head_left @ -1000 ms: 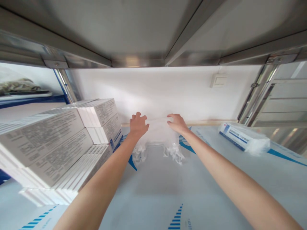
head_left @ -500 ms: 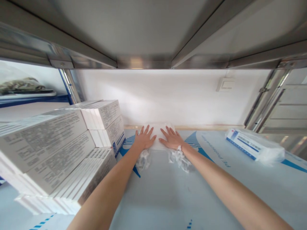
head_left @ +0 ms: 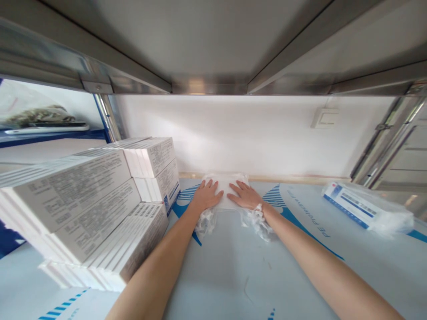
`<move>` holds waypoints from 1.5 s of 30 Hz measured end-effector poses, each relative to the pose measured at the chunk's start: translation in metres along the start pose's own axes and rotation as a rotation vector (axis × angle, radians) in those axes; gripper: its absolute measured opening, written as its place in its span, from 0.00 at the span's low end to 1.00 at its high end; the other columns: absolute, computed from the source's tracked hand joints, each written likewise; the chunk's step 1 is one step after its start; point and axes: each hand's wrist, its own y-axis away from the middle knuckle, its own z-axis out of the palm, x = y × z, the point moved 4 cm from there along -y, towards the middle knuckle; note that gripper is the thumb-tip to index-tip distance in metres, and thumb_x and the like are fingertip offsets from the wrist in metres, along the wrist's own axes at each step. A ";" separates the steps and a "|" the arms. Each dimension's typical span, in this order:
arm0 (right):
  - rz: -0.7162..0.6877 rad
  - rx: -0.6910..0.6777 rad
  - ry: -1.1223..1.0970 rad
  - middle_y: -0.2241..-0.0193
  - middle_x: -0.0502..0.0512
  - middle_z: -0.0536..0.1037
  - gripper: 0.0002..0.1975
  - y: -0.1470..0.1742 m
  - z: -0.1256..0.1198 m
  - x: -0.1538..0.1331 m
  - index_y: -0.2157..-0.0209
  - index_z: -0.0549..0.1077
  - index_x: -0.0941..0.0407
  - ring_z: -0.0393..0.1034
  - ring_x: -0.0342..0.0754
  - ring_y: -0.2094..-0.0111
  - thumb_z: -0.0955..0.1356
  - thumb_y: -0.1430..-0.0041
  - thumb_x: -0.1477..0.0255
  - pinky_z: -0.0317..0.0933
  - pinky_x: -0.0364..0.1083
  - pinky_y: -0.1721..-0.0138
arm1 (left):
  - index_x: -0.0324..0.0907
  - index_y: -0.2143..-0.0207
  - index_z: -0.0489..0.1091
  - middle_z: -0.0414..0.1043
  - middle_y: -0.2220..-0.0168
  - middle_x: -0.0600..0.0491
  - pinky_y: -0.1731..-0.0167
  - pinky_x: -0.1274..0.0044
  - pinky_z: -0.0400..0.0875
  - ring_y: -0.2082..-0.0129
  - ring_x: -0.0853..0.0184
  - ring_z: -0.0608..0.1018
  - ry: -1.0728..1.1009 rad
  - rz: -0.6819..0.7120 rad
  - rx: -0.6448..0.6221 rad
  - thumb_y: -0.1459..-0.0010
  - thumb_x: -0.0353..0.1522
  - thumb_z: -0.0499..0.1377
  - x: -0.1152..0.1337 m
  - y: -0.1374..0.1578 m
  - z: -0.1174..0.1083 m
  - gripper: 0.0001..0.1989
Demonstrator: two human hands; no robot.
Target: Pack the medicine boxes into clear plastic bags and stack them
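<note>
A white, translucent plastic bag [head_left: 225, 204] lies spread flat at the back of the shelf surface, close to the wall. My left hand [head_left: 207, 195] rests flat on its left side with the fingers stretched out. On the right side of the bag, my right hand [head_left: 245, 195] lies flat in the same way, fingers spread. Crumpled ends of the bag, perhaps its handles, bunch up beneath both wrists. Neither hand grips anything.
Stacked white printed boxes [head_left: 90, 209] stand at left. A box wrapped in clear plastic [head_left: 358, 209] lies at right. The surface wears blue-grey protective film [head_left: 220, 275]. A metal shelf [head_left: 207, 40] hangs low overhead. A switch [head_left: 327, 118] sits on the back wall.
The camera view has shifted slightly, so everything appears a little further right. Both hands have slid slightly toward me on the bag, showing more of its far edge.
</note>
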 end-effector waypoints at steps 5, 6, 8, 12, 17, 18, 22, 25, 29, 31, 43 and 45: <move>-0.021 0.025 -0.106 0.29 0.65 0.51 0.37 0.015 -0.001 -0.001 0.32 0.60 0.59 0.41 0.59 0.28 0.60 0.34 0.52 0.36 0.54 0.30 | 0.38 0.33 0.56 0.53 0.30 0.39 0.33 0.58 0.48 0.29 0.54 0.54 0.023 -0.045 -0.009 0.31 0.46 0.43 0.009 0.012 -0.005 0.31; -0.027 0.041 -0.136 0.30 0.65 0.52 0.36 0.020 -0.002 0.000 0.33 0.61 0.60 0.42 0.58 0.28 0.61 0.34 0.52 0.36 0.53 0.30 | 0.38 0.32 0.55 0.52 0.30 0.39 0.33 0.57 0.49 0.29 0.53 0.54 0.032 -0.059 -0.011 0.31 0.46 0.42 0.010 0.016 -0.007 0.32; -0.033 0.084 -0.206 0.30 0.64 0.55 0.34 0.030 -0.005 0.002 0.34 0.63 0.59 0.45 0.58 0.29 0.60 0.33 0.52 0.38 0.53 0.30 | 0.40 0.32 0.55 0.51 0.29 0.41 0.34 0.57 0.51 0.29 0.51 0.54 0.051 -0.078 -0.013 0.31 0.47 0.41 0.014 0.023 -0.013 0.33; -0.022 0.253 -0.350 0.30 0.60 0.55 0.33 0.041 -0.020 0.012 0.35 0.65 0.56 0.47 0.55 0.29 0.52 0.30 0.52 0.40 0.56 0.30 | 0.51 0.32 0.56 0.49 0.28 0.49 0.35 0.54 0.52 0.29 0.48 0.53 0.089 -0.112 0.010 0.31 0.47 0.40 0.020 0.032 -0.030 0.30; -0.082 0.376 -0.463 0.32 0.58 0.60 0.30 0.043 -0.038 0.024 0.40 0.70 0.52 0.51 0.52 0.31 0.53 0.30 0.52 0.45 0.56 0.31 | 0.56 0.37 0.65 0.56 0.31 0.54 0.35 0.55 0.52 0.29 0.49 0.53 0.141 -0.128 0.038 0.30 0.47 0.36 0.019 0.034 -0.053 0.29; -0.098 0.383 -0.472 0.33 0.58 0.62 0.29 0.045 -0.040 0.027 0.41 0.72 0.52 0.53 0.52 0.31 0.54 0.30 0.52 0.46 0.56 0.31 | 0.56 0.37 0.66 0.58 0.32 0.52 0.35 0.55 0.52 0.30 0.50 0.55 0.151 -0.124 0.054 0.30 0.46 0.34 0.018 0.034 -0.059 0.30; -0.152 0.434 -0.463 0.36 0.58 0.67 0.25 0.065 -0.050 0.041 0.45 0.73 0.50 0.56 0.53 0.33 0.57 0.31 0.55 0.48 0.56 0.32 | 0.51 0.39 0.68 0.62 0.35 0.47 0.36 0.56 0.56 0.32 0.51 0.59 0.184 -0.072 0.155 0.29 0.42 0.31 0.032 0.035 -0.092 0.32; -0.188 0.486 -0.412 0.41 0.58 0.73 0.21 0.091 -0.059 0.054 0.47 0.74 0.51 0.65 0.52 0.38 0.57 0.31 0.59 0.56 0.55 0.36 | 0.48 0.41 0.69 0.70 0.42 0.47 0.39 0.62 0.62 0.38 0.55 0.67 0.218 0.071 0.192 0.29 0.41 0.33 0.074 0.040 -0.116 0.30; -0.213 0.551 -0.277 0.51 0.55 0.80 0.14 0.132 -0.077 0.080 0.52 0.76 0.51 0.73 0.52 0.48 0.63 0.34 0.65 0.64 0.53 0.43 | 0.47 0.52 0.75 0.78 0.56 0.49 0.48 0.69 0.70 0.52 0.59 0.77 0.270 0.344 0.127 0.29 0.44 0.39 0.160 0.050 -0.123 0.26; -0.175 0.622 -0.196 0.55 0.56 0.81 0.12 0.153 -0.091 0.102 0.55 0.77 0.52 0.73 0.53 0.50 0.65 0.38 0.69 0.63 0.54 0.44 | 0.47 0.55 0.76 0.78 0.55 0.49 0.49 0.69 0.70 0.52 0.59 0.77 0.281 0.435 0.094 0.29 0.43 0.39 0.199 0.054 -0.114 0.26; 0.590 0.914 -0.108 0.36 0.64 0.60 0.39 0.230 -0.106 0.253 0.39 0.65 0.53 0.56 0.66 0.37 0.73 0.54 0.60 0.51 0.61 0.37 | 0.48 0.42 0.69 0.67 0.40 0.46 0.42 0.59 0.65 0.41 0.51 0.70 0.192 0.534 -0.048 0.30 0.43 0.43 0.305 0.040 -0.003 0.23; 0.633 0.920 -0.232 0.37 0.66 0.61 0.43 0.228 -0.099 0.260 0.38 0.63 0.55 0.60 0.65 0.39 0.74 0.56 0.62 0.54 0.59 0.38 | 0.48 0.42 0.69 0.67 0.40 0.46 0.41 0.57 0.64 0.40 0.50 0.69 0.185 0.532 -0.047 0.30 0.42 0.43 0.307 0.039 0.001 0.23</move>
